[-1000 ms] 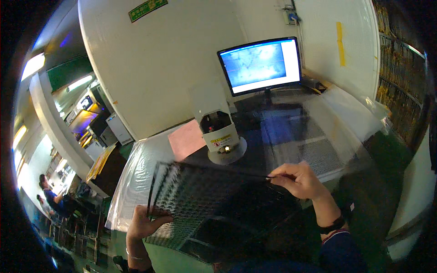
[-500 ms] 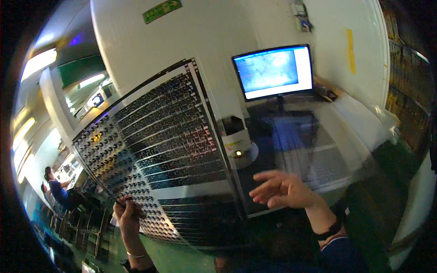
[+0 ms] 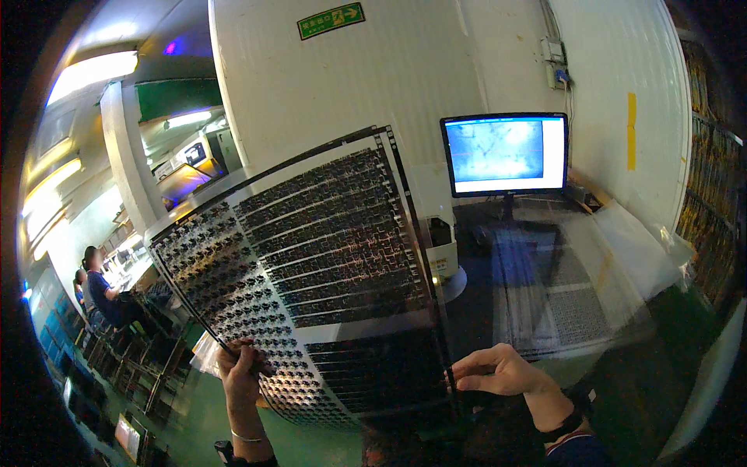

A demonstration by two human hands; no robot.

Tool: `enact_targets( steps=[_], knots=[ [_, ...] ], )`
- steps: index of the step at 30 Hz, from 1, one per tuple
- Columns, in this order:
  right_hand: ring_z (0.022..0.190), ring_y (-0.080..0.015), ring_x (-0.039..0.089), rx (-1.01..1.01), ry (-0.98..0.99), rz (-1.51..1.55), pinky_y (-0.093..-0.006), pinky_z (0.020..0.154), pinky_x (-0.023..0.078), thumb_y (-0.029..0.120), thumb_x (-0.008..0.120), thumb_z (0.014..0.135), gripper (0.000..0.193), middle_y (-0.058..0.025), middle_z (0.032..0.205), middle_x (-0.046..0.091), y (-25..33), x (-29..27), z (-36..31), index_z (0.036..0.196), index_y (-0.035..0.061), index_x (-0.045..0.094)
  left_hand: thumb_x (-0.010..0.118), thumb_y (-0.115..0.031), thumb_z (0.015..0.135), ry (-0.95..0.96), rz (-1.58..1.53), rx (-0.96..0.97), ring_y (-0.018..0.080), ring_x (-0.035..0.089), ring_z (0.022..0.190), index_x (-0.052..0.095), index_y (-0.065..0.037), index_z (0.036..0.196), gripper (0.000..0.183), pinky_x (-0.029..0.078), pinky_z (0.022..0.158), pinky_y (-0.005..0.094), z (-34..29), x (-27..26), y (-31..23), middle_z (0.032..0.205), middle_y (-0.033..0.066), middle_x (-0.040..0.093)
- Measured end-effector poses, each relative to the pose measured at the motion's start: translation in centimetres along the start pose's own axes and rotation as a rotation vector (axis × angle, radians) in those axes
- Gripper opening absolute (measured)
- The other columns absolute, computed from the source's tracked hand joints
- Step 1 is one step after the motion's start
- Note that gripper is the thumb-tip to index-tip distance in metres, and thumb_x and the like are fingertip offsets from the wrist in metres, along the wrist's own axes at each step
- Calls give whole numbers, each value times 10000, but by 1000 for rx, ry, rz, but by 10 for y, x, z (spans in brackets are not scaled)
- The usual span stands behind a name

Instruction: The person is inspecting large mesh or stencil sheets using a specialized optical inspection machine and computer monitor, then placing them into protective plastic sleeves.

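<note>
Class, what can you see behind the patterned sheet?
Behind the sheet, part of a white device shows past its right edge, and pale wall above. The dark pattern hides most else.

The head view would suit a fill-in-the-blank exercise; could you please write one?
1. The left hand holds the patterned sheet by its ____ edge.
2. The right hand's wrist wears a ____ band.
3. The monitor shows a mostly ____ image.
4. The vertical strip right of the monitor is ____.

Missing words: left; black; blue; yellow.
</note>
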State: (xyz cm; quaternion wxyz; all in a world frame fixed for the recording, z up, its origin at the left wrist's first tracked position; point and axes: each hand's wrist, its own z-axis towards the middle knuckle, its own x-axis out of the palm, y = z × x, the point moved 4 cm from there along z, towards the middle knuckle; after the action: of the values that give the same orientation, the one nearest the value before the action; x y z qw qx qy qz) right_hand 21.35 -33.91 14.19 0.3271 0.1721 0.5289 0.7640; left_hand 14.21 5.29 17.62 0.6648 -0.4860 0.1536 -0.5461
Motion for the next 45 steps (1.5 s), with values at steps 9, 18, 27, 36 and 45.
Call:
enact_targets(
  steps=[9,18,27,36,45],
  knots=[
    [878,-125,603,31,-35,-57,-267,794,470,94,662,783,246,-71,906,658,-10,0,-5,1016,24,622,597,-134,824,-25,7,10,158,556,492,547,-27,918,151,484,417,294,-6,0,-1,664,57,568],
    [938,-143,579,-20,59,477,-273,818,466,92,747,688,544,-90,1027,622,5,-33,-21,1166,-5,507,568,-175,865,-213,-45,168,41,431,529,553,-77,1021,184,351,447,203,25,-30,-19,754,-37,521],
    [832,-96,549,-190,-364,96,-247,737,462,105,685,768,400,-20,948,599,34,-4,3,1121,-10,534,600,-261,843,-256,-56,87,37,465,594,552,-84,1034,265,377,506,181,16,-31,5,834,-35,561],
    [711,-72,566,-234,-451,246,-238,632,491,64,596,833,149,-16,858,611,57,-9,10,970,8,576,573,-231,868,-319,-155,88,10,373,567,584,-92,937,156,298,490,178,19,-49,18,697,-84,488],
    [555,2,481,-242,-701,-98,-162,469,377,156,680,786,154,57,620,550,55,-22,5,721,50,589,560,-208,871,-388,-212,74,28,481,681,560,-52,1077,258,389,587,186,7,-23,12,895,-32,588]
  ],
)
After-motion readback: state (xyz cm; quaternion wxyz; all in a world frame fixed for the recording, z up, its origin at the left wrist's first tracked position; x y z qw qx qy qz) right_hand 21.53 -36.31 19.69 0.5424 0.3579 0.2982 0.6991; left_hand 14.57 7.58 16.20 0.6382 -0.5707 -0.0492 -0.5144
